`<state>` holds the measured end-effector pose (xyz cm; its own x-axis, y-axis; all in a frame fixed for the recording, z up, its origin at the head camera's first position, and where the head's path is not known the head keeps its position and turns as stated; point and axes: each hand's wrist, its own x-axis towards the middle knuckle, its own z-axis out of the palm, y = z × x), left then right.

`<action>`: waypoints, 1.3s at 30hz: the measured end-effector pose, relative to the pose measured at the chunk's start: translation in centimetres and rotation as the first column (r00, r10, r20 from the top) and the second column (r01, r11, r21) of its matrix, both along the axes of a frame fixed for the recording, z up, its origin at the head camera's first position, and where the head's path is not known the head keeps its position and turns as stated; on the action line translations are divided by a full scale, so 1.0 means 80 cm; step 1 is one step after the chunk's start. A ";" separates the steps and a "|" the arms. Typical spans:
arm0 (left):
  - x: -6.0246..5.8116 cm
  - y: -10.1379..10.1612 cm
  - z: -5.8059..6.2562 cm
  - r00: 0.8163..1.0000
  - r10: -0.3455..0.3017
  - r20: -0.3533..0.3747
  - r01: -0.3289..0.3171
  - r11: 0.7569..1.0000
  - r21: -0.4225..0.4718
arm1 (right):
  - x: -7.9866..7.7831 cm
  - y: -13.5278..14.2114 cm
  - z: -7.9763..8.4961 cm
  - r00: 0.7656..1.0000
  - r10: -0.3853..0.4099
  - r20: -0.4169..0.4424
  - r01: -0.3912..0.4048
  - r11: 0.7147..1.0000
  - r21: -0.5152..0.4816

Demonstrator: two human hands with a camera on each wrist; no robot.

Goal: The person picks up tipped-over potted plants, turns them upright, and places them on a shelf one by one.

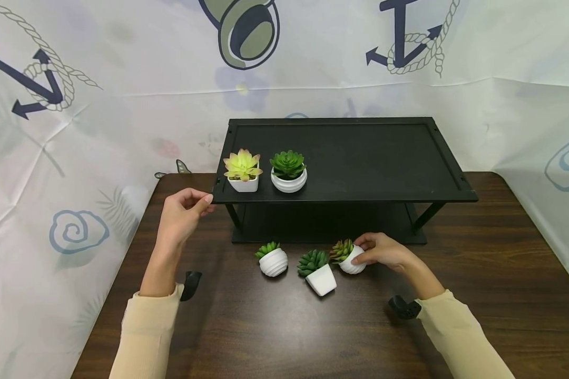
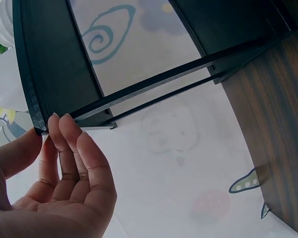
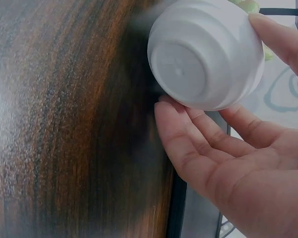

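Lt-yellow long sleeves (image 1: 144, 337), L & R — blk rounded wrist units (image 1: 191, 286) near the cuffs (image 1: 158, 302).

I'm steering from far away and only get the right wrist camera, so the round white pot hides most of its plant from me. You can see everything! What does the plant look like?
Observer: In the head view, the round white pot holds a succulent with green leaves tinged reddish.
Operator: Ooh, pretty! And where's the left hand? I can't see it at all.
Observer: It is holding the near left corner of the black shelf, at the top board, between thumb and fingers.
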<state>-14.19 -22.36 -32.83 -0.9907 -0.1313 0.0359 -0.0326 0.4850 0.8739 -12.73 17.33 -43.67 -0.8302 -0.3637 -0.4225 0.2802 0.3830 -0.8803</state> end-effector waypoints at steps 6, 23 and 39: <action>0.000 -0.001 -0.001 1.000 -0.004 -0.002 0.004 1.000 0.010 | -0.002 0.004 -0.002 1.000 0.021 0.006 -0.021 1.000 0.006; 0.000 -0.001 -0.002 1.000 -0.009 -0.003 0.009 1.000 0.003 | 0.001 0.006 -0.003 0.999 0.036 -0.020 -0.037 0.998 -0.041; 0.001 -0.001 -0.002 1.000 -0.020 -0.020 0.020 1.000 -0.003 | 0.004 0.012 -0.017 0.995 0.098 -0.029 -0.101 0.984 -0.145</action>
